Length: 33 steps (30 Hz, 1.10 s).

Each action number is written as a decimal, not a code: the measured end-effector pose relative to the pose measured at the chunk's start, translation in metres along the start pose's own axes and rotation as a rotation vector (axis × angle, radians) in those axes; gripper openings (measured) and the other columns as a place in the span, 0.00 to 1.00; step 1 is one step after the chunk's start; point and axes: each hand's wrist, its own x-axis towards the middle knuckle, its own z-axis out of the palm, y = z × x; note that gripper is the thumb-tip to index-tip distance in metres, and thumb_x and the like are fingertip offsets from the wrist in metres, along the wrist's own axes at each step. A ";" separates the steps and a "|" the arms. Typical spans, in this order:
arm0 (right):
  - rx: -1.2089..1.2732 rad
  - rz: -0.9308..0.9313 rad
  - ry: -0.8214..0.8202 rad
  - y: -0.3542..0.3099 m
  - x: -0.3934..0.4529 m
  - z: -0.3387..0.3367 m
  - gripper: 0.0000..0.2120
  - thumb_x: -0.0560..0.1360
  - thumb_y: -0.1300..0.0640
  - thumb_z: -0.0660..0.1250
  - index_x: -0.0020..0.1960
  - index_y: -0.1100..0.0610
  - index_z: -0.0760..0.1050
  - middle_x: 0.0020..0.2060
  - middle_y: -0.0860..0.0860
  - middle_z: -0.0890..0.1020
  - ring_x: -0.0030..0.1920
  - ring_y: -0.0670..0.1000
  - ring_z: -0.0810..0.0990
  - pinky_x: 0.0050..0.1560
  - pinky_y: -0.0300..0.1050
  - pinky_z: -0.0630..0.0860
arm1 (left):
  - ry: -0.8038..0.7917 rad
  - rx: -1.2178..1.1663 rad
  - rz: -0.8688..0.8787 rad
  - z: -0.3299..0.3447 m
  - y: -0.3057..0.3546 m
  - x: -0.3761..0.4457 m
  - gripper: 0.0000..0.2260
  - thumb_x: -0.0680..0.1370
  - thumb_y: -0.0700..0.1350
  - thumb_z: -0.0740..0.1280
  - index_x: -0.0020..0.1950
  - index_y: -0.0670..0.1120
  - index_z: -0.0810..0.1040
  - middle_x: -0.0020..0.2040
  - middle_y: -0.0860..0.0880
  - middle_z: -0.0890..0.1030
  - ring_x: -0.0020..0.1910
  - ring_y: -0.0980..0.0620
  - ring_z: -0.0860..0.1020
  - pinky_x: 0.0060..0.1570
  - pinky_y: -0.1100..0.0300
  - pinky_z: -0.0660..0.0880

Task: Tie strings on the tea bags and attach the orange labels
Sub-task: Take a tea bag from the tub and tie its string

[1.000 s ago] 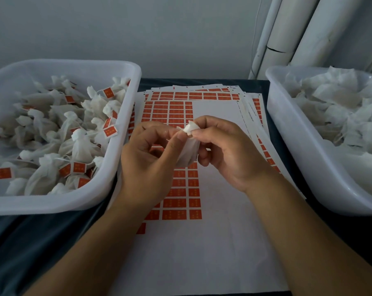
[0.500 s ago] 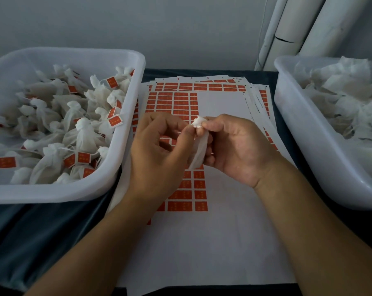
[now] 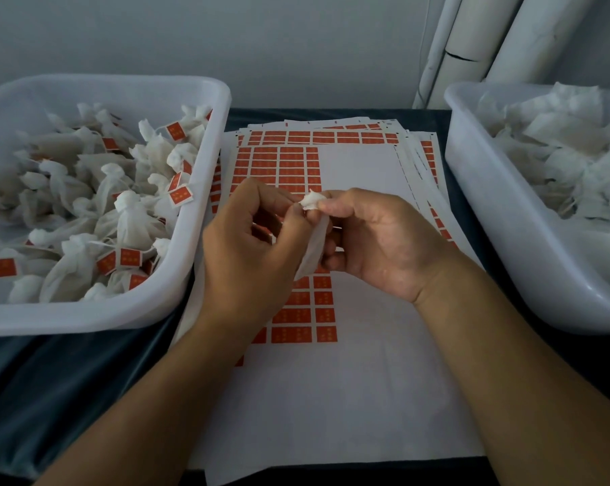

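A white tea bag (image 3: 313,240) hangs between my two hands above the label sheets. My right hand (image 3: 377,240) pinches its gathered neck with thumb and forefinger. My left hand (image 3: 251,247) has its fingers curled at the same neck, pinching the bag's top; any string is too thin to make out. Under the hands lies a stack of white sheets (image 3: 359,177) carrying rows of orange labels (image 3: 291,163).
A white tub (image 3: 191,268) on the left holds several tied tea bags with orange labels. A second white tub (image 3: 500,226) on the right holds loose white bags. White pipes (image 3: 472,47) stand at the back right. Dark cloth covers the table.
Both hands have kept hold of the bag's neck, with small finger movements at the top. The view has tilted a little, so the tubs and sheets sit slightly differently in frame.
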 end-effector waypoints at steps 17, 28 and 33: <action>-0.054 -0.059 -0.042 -0.007 0.000 -0.016 0.13 0.82 0.54 0.64 0.46 0.54 0.86 0.42 0.50 0.84 0.38 0.46 0.82 0.40 0.40 0.79 | -0.135 0.092 0.191 -0.007 -0.004 0.003 0.08 0.82 0.44 0.66 0.58 0.48 0.84 0.51 0.57 0.82 0.47 0.56 0.80 0.39 0.70 0.76; -0.345 -0.061 0.020 -0.007 0.001 -0.020 0.13 0.83 0.52 0.65 0.52 0.56 0.86 0.48 0.56 0.84 0.45 0.49 0.83 0.46 0.41 0.79 | -0.149 0.143 0.028 -0.006 -0.001 0.003 0.12 0.77 0.57 0.69 0.51 0.51 0.85 0.45 0.60 0.81 0.41 0.59 0.80 0.39 0.73 0.75; -0.419 -0.061 -0.005 -0.005 0.002 -0.016 0.13 0.82 0.52 0.65 0.45 0.52 0.86 0.43 0.54 0.85 0.42 0.48 0.84 0.45 0.40 0.79 | -0.142 0.179 -0.020 -0.005 -0.004 0.003 0.03 0.77 0.50 0.73 0.46 0.52 0.82 0.43 0.61 0.80 0.41 0.58 0.79 0.39 0.73 0.75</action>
